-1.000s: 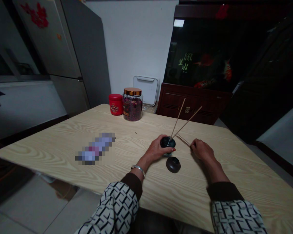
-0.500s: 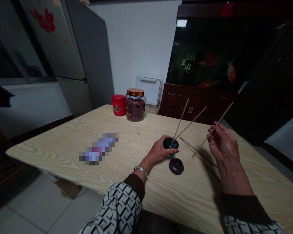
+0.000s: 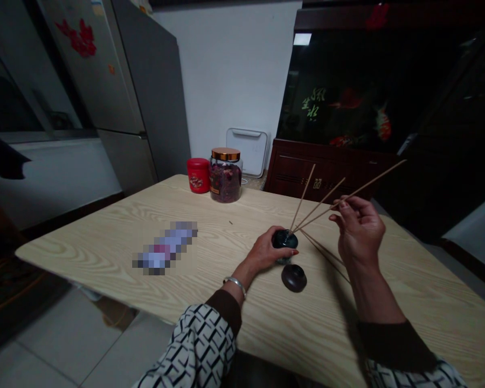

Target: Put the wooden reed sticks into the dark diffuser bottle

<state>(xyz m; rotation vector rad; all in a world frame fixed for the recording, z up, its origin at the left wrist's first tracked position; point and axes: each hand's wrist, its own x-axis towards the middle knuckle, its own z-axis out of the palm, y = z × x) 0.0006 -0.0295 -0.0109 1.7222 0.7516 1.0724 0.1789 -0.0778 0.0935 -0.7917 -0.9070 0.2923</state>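
My left hand [image 3: 265,249] is wrapped around a small dark glass bottle [image 3: 285,240] standing on the table, its thumb along the near side. Two thin reed sticks [image 3: 303,198] rise out of the bottle's mouth, leaning apart. Between thumb and fingers, my right hand [image 3: 359,223] pinches another reed stick [image 3: 372,182]; it slants down to the left and its lower end is at the bottle's mouth. Whether that end is inside, I cannot tell. A dark round cap [image 3: 294,277] lies just in front of the bottle. More reed sticks [image 3: 325,250] lie on the table to the right, partly behind my right wrist.
A red canister [image 3: 198,175] and a glass jar with a copper-coloured lid [image 3: 225,177] stand at the far side of the wooden table [image 3: 117,231]. A blurred-out flat item [image 3: 167,248] lies on the left. Behind are a fridge [image 3: 153,97] and a fish tank [image 3: 347,81].
My right hand has swung the reed stick leftward, bringing its lower end from beside the bottle to the bottle's mouth. My left hand keeps its hold on the bottle.
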